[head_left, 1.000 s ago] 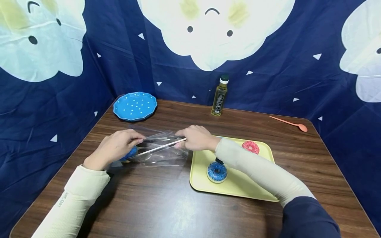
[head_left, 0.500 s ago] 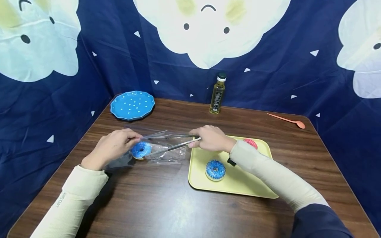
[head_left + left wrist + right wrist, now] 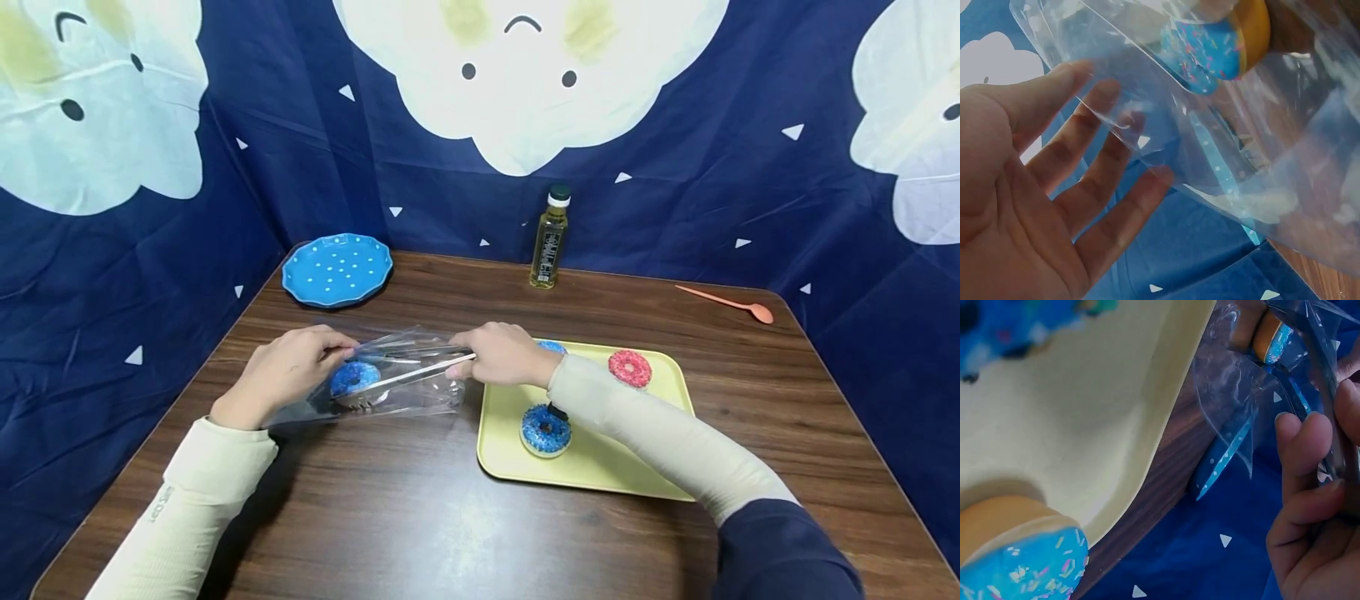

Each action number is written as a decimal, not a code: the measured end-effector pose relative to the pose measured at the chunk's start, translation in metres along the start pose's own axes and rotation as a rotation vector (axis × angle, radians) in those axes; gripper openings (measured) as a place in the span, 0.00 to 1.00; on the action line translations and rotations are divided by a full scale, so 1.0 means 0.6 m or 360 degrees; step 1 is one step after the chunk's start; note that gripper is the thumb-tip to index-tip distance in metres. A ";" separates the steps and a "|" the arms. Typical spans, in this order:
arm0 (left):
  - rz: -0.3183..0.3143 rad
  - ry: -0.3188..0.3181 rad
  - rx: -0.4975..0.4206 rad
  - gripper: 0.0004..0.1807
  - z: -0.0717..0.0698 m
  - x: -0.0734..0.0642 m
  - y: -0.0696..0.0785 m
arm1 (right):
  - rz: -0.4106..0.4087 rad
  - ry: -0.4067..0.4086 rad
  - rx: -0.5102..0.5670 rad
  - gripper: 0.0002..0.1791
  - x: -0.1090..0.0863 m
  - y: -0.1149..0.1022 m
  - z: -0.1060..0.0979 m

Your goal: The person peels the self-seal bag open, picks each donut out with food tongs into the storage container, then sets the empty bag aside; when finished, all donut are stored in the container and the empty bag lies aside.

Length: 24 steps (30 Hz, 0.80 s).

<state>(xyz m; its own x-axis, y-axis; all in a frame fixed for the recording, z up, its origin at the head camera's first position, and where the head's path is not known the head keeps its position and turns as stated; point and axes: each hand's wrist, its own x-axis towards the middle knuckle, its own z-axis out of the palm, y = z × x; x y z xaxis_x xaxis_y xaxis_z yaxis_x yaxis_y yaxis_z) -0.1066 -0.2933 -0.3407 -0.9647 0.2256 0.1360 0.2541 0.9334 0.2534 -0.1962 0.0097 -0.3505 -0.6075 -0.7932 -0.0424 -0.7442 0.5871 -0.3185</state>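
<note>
My left hand [image 3: 288, 367] pinches the edge of a clear plastic bag [image 3: 431, 398] between thumb and fingers, at the left of the table. Inside the bag is a blue-iced donut [image 3: 356, 377]; its sprinkles and tan base show through the film in the left wrist view, where the donut [image 3: 1210, 53] appears side-on. My right hand [image 3: 501, 353] grips metal tongs [image 3: 423, 367], whose arms reach into the bag's mouth, the near arm's tip right at the donut. In the right wrist view, fingers curl round the dark-looking tongs [image 3: 1322, 369].
A yellow tray [image 3: 592, 479] under my right forearm holds a blue donut [image 3: 545, 431], a red donut [image 3: 630, 367] and a partly hidden blue one [image 3: 553, 346]. Behind are a dotted blue plate [image 3: 337, 271], an oil bottle [image 3: 550, 240] and an orange spoon [image 3: 727, 302].
My right hand drew the tongs rightward, then moved back left into the bag. The bagged donut, first mostly hidden by my left hand, now shows further right. The left hand keeps its pinch.
</note>
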 end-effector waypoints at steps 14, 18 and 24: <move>-0.0009 -0.0006 -0.0004 0.12 0.004 -0.001 -0.006 | 0.0065 0.0194 -0.0009 0.29 -0.089 0.039 -0.027; -0.0003 -0.0009 -0.0011 0.12 0.005 -0.001 -0.007 | 0.0124 0.0237 0.0036 0.30 -0.127 0.053 -0.033; 0.0011 -0.0008 -0.0021 0.11 0.008 0.001 -0.009 | 0.0172 0.0312 0.0105 0.27 -0.177 0.067 -0.038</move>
<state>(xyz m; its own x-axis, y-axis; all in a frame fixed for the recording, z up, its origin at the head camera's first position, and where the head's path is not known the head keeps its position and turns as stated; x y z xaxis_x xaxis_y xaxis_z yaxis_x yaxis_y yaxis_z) -0.1089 -0.2971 -0.3464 -0.9631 0.2337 0.1333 0.2619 0.9279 0.2653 -0.1677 0.1210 -0.3373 -0.7297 -0.6760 0.1031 -0.6562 0.6499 -0.3835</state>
